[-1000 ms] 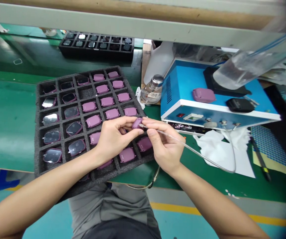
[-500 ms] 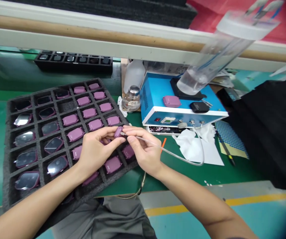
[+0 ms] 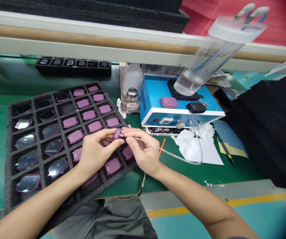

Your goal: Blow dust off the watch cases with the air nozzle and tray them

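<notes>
My left hand (image 3: 95, 149) pinches a small purple watch case (image 3: 117, 133) between thumb and fingers, above a black foam tray (image 3: 64, 109). The fingers of my right hand (image 3: 145, 149) close on the tip end of a clear thin tube (image 3: 167, 152). That tip meets the side of the watch case; the exact contact is too small to make out. From there the tube loops right and back up to the front of a blue box-shaped machine (image 3: 150, 89). Purple watch cases, some with dark glass faces up, fill many of the tray's compartments.
On the machine stand a clear water cylinder (image 3: 190, 79), another purple case (image 3: 169, 102) and a black case (image 3: 196, 107). A glass bottle (image 3: 130, 101) stands beside it. Crumpled white tissue (image 3: 187, 144), an orange stick (image 3: 162, 147) and a black pen (image 3: 224, 147) lie right. A shelf edge crosses above.
The camera view has shifted slightly. Both hands keep the same hold, with the tube tip still at the side of the watch case.
</notes>
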The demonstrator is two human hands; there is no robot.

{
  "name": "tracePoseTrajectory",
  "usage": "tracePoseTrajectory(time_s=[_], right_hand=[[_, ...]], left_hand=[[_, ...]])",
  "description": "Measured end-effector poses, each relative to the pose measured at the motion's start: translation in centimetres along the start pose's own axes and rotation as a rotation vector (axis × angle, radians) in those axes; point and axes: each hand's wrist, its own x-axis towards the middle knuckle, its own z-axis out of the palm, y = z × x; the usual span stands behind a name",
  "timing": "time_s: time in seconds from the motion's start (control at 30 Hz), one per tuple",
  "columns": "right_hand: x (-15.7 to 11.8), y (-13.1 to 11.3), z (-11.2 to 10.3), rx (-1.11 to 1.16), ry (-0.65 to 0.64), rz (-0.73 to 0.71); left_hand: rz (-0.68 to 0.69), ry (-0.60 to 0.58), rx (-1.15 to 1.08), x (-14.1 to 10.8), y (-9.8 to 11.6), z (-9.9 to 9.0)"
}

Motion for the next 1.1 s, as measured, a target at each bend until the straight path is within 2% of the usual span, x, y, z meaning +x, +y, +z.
tracePoseTrajectory(time_s=[0.57,1.1], right_hand=[[-0.11,-0.37,-0.06,-0.062,0.007,-0.008],[-0.04,-0.28,-0.04,-0.081,0.001,-0.003]], left_hand=[[-0.012,-0.021,-0.010,-0.25,-0.86,0.04],[-0.011,-0.021,0.005,-0.13,-0.70,-0.11]])
